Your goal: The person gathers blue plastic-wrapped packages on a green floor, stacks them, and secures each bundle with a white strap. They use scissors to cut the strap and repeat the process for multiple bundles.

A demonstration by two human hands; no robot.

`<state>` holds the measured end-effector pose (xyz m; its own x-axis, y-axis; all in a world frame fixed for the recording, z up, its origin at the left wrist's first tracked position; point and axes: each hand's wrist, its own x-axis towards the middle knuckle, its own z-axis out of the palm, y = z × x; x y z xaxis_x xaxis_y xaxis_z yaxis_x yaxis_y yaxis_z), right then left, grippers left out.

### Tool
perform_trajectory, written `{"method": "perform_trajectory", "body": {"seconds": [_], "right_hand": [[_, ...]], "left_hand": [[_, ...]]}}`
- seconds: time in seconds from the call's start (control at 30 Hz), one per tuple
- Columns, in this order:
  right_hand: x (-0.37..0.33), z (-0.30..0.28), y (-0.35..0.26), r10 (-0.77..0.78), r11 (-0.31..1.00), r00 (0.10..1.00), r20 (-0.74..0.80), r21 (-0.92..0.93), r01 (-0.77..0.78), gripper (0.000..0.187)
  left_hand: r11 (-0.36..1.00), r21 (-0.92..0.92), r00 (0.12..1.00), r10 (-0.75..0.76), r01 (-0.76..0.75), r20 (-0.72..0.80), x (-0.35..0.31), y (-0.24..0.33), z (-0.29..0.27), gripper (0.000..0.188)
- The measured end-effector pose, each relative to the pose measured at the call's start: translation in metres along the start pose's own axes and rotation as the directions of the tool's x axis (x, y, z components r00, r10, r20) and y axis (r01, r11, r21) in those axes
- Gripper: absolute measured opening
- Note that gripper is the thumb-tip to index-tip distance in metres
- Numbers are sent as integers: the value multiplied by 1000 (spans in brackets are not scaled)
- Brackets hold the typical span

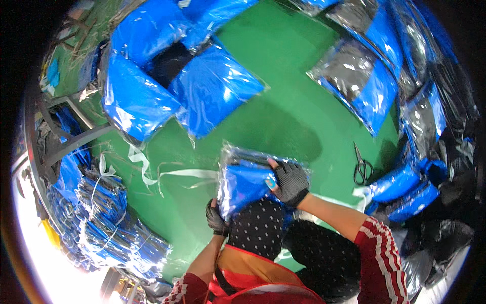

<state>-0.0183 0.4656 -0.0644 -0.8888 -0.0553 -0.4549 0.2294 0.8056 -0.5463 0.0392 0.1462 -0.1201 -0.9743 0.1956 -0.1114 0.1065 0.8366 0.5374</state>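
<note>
Garment (263,271) | right fingers (274,163) spread atop blue pack (243,181) | left fingers (214,203) at edge, pinch unclear | floor (273,119) beyond

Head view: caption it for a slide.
Gloved right hand on a clear-wrapped blue packet, left hand at its edge.

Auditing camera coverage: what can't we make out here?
All in the head view:
Left grip: finger placement unclear, packet and dotted fabric in the way.
Packet's near edge: partly hidden by dotted fabric.
White strip: hidden where it meets the packet.
Topmost blue bag: cut off by top edge.
Lower-left background: washed out by glare.
</note>
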Motion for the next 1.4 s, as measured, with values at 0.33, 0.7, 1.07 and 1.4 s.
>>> {"method": "perform_trajectory", "body": {"seconds": [0.33,0.7,1.07,1.4], "right_hand": [[25,-2,3,52,989,998,-32,140,-47,45],[242,-66,-18,271,915,856,-441,395,-86,103],[183,-114,23,80,920,907,-412,380,92,31],[-81,-184,154,556,786,416,-719,618,16,43]], "left_hand": [[982,188,885,-102,17,454,22,-10,-20,72],[876,367,847,431,-311,-310,416,-71,-189,83],[781,413,770,131,-468,625,476,0,-182,102],[860,-399,875,427,-317,226,424,156,-175,34]]}}
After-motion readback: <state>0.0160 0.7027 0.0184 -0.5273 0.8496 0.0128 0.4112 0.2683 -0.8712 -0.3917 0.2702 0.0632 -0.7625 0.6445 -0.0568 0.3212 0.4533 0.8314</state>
